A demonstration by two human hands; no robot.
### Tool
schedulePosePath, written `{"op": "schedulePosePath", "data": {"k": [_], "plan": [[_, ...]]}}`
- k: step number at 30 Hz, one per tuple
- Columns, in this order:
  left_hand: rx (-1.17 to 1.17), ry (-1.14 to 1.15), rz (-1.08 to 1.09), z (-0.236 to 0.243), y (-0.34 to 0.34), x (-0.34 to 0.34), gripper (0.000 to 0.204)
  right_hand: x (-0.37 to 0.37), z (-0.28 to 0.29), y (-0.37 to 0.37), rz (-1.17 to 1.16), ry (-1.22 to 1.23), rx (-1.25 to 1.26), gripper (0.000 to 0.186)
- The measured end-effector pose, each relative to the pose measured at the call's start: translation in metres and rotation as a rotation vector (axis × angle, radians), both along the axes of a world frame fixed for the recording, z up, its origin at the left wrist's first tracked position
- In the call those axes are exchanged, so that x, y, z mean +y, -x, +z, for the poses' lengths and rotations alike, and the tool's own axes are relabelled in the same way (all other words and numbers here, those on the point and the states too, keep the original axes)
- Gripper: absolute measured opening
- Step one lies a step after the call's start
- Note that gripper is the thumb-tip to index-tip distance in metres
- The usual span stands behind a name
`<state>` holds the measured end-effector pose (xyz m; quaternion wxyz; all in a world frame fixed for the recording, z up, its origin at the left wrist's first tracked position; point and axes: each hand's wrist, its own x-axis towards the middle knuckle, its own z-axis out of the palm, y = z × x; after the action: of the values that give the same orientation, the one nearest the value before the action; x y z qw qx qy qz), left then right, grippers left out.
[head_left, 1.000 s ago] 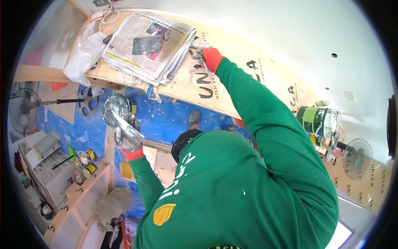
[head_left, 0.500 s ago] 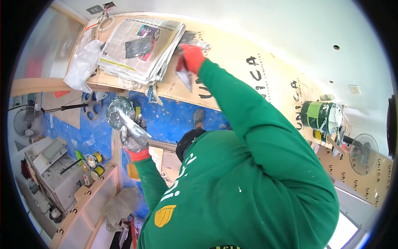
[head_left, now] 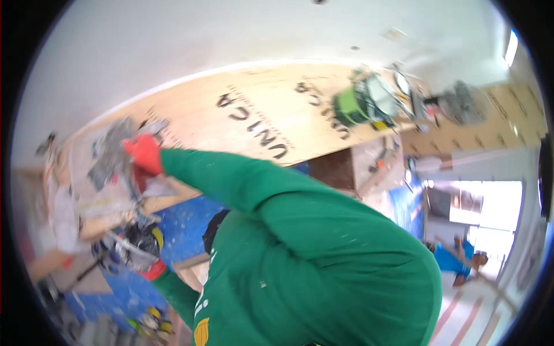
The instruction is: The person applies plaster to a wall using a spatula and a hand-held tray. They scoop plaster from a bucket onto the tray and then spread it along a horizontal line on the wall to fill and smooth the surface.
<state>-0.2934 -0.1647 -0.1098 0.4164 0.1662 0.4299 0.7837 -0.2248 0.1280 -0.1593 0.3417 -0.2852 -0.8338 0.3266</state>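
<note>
My left hand [head_left: 142,259], in a grey-and-red glove, holds a dark round tin [head_left: 139,237] with a pale blade-like tool across it, below the worktop edge. My right hand [head_left: 144,154], in a red-cuffed glove, is over the printed plywood worktop [head_left: 251,124] at the right side of the newspaper stack [head_left: 83,199]. Its fingers are closed around something I cannot make out; blurred grey and dark red shapes surround it.
A white plastic bag [head_left: 63,219] lies at the left end. A green bucket [head_left: 352,106] and a fan [head_left: 464,104] stand to the right. A person in blue [head_left: 453,259] is at the lower right, near a bright opening. Blue sheeting [head_left: 184,225] covers the floor.
The view has swung rightward, bringing the person in blue into sight. My right hand has moved toward the newspaper stack; my left hand still holds the tin.
</note>
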Motion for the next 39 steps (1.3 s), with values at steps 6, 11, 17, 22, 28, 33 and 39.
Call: {"op": "schedulePosePath", "data": {"k": [6, 11, 17, 22, 28, 33, 39], "plan": [[-0.338, -0.435, -0.378, 0.006, -0.021, 0.047, 0.044, 0.055, -0.016, -0.105, -0.241, 1.725, 0.707, 0.072], [-0.573, -0.341, -0.642, -0.001, -0.084, 0.113, 0.037, 0.021, -0.007, -0.334, -0.248, 1.764, 0.951, 0.083], [-0.574, -0.115, -0.773, 0.021, -0.183, 0.189, 0.053, -0.020, 0.160, -0.517, -0.917, 0.845, 0.620, 0.044], [-0.514, -0.013, -0.801, 0.040, -0.250, 0.230, 0.057, -0.034, 0.214, -0.697, -1.206, 0.362, 0.405, 0.037], [-0.597, -0.082, -0.916, 0.035, -0.349, 0.271, 0.053, -0.021, 0.103, -0.817, -1.422, 0.202, -0.281, 0.055], [-0.365, 0.046, -0.848, -0.018, -0.477, 0.316, 0.035, 0.022, 0.079, -0.788, -0.932, 0.714, 0.608, 0.042], [-0.511, 0.117, -0.763, 0.028, -0.574, 0.374, 0.044, 0.076, 0.092, -0.791, -0.809, 0.493, 0.454, 0.053]]}}
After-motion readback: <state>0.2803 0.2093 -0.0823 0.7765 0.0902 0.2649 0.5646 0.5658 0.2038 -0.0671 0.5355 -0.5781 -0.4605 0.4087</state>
